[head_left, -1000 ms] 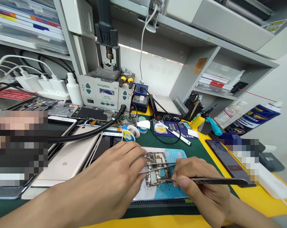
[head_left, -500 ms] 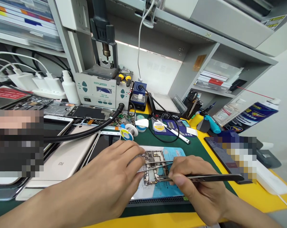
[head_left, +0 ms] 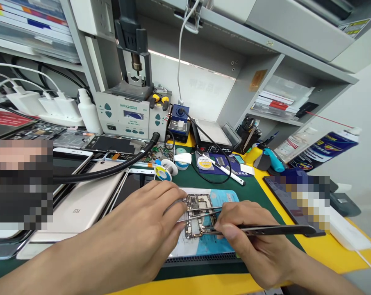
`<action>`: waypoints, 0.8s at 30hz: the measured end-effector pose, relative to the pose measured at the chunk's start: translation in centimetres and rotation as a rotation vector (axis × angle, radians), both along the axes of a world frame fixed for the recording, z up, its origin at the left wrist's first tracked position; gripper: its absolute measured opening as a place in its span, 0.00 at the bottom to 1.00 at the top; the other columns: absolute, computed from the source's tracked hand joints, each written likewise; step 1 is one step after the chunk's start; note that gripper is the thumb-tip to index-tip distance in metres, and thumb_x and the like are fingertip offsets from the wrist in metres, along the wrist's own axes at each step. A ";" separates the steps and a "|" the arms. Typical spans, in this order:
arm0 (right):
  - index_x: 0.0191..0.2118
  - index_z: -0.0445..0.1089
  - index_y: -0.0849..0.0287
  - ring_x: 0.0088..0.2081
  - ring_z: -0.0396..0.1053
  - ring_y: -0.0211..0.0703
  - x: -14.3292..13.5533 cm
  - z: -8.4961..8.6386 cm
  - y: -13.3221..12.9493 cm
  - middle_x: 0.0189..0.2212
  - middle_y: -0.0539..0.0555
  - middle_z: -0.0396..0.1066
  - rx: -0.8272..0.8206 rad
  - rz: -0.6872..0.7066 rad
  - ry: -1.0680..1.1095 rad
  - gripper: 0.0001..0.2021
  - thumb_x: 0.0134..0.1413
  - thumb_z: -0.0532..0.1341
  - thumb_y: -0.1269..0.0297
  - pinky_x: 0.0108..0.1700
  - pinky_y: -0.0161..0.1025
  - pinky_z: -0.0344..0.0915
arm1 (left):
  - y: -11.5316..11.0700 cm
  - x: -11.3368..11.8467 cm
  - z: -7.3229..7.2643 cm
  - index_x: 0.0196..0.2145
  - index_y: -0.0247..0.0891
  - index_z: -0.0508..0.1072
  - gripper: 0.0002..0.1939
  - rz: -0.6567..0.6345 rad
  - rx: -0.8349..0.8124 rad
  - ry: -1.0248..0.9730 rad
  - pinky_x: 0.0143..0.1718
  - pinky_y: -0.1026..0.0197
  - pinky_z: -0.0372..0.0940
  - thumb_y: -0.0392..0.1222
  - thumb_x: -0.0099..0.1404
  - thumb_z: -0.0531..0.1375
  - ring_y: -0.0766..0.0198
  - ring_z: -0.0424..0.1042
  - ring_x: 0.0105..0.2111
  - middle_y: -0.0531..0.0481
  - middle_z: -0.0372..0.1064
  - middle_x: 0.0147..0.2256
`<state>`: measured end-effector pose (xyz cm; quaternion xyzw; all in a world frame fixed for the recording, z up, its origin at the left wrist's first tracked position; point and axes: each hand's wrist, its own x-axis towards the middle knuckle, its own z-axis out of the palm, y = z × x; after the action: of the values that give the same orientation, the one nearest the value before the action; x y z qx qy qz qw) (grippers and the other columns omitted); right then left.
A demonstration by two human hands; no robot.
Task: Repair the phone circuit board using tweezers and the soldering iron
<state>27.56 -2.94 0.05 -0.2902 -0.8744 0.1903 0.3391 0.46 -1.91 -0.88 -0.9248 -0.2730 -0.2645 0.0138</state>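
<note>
A phone circuit board [head_left: 199, 215] lies on a blue mat [head_left: 222, 241] at the front of the green bench pad. My left hand [head_left: 148, 229] rests on the board's left edge with fingers curled, pinning it, and appears to hold a thin silver tweezer [head_left: 200, 216] that crosses the board. My right hand [head_left: 256, 241] pinches long dark tweezers [head_left: 274, 230] whose tips sit at the board's lower right, the handle pointing right.
Phone shells and screens [head_left: 77, 209] are stacked at left under a black hose [head_left: 111, 168]. A hot-air station [head_left: 130, 116], solder reels [head_left: 165, 170], a white pen [head_left: 228, 172], a dark phone [head_left: 290, 200] and a spray can [head_left: 326, 145] surround the work spot.
Both hands have kept their grip and place on the board; the view has drifted slightly, so everything sits a little lower left in the picture.
</note>
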 end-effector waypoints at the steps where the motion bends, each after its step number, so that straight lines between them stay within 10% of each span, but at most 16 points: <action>1: 0.39 0.70 0.56 0.28 0.72 0.41 0.0 0.1 0.0 0.28 0.50 0.75 -0.006 0.000 -0.005 0.05 0.69 0.59 0.70 0.32 0.41 0.62 | 0.0 0.0 0.0 0.53 0.34 0.76 0.15 -0.002 0.003 -0.001 0.51 0.46 0.68 0.36 0.79 0.51 0.46 0.72 0.53 0.42 0.75 0.52; 24: 0.37 0.70 0.57 0.28 0.74 0.38 -0.3 0.3 0.0 0.28 0.49 0.77 0.025 -0.009 -0.021 0.06 0.68 0.59 0.70 0.31 0.37 0.63 | 0.2 0.1 -0.3 0.54 0.34 0.76 0.15 -0.007 0.032 0.012 0.50 0.44 0.66 0.37 0.80 0.51 0.45 0.71 0.53 0.42 0.74 0.54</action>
<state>27.21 -2.98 0.37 -0.2919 -0.8789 0.1747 0.3344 0.53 -1.72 -1.21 -0.9270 -0.2655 -0.2632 0.0295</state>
